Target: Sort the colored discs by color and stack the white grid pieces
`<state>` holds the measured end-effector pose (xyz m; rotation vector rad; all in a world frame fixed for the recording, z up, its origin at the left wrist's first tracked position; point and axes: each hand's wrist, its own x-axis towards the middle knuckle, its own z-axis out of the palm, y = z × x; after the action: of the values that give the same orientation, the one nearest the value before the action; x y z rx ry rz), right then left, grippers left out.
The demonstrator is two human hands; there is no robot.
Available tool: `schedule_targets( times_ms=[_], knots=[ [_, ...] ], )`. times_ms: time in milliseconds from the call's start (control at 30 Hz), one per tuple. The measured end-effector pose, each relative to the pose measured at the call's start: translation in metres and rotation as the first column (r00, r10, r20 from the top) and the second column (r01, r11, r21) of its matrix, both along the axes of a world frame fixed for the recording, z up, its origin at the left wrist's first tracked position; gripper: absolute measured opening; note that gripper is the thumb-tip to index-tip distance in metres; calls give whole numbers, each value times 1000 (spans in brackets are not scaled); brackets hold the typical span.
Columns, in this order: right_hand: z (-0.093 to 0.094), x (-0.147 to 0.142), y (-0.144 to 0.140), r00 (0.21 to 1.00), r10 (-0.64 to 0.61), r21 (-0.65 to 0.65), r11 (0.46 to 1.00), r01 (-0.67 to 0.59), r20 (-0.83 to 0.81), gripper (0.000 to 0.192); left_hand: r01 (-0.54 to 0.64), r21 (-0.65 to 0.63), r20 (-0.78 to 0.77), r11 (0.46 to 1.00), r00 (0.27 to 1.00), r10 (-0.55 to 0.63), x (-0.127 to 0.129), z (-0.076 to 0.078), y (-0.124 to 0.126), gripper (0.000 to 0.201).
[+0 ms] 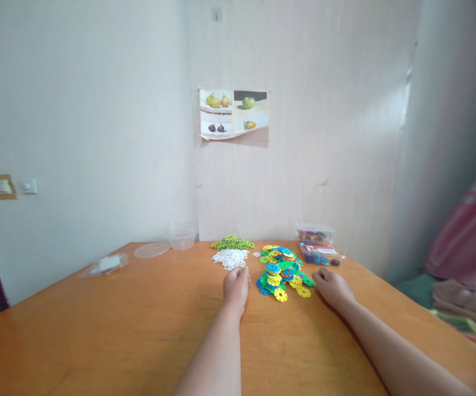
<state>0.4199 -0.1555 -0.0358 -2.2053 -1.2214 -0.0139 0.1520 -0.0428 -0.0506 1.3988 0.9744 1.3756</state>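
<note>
Pale walls are framing an orange-brown wooden table, while a four-panel fruit poster is hanging with its lower edge curling. Notched plastic flower discs in yellow, blue, green and orange are lying heaped on the tabletop, some stacking into short columns. With this heap marking the dial's centre and twelve o'clock pointing to the far wall, other items are ringing it. Toward nine o'clock, the person's left hand is resting clenched in a fist, just beside the heap but apart from it. Toward three o'clock, the right hand is resting loosely clenched, its fingertips pointing at the outermost green disc; whether they are touching it cannot be told, nor whether either fist is hiding anything. At ten o'clock, white open-framed pieces are forming a low pile, with green pieces lying just behind. Farther out on that bearing, a clear plastic bowl is standing near a round translucent lid. At two o'clock, two clear plastic boxes are sitting stacked, coloured contents showing through.
</note>
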Motion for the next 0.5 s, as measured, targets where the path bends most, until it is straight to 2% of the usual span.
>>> schedule_targets(
  times_ms=[300,500],
  knots=[
    [1,1,0,1000,-26,9,1000,26,2,30,40,-39,59,998,998,-38,-8,12,-9,31],
    [0,3,1,1000,-31,22,999,31,7,30,71,-50,65,996,996,-68,-28,19,-14,33]
  ],
)
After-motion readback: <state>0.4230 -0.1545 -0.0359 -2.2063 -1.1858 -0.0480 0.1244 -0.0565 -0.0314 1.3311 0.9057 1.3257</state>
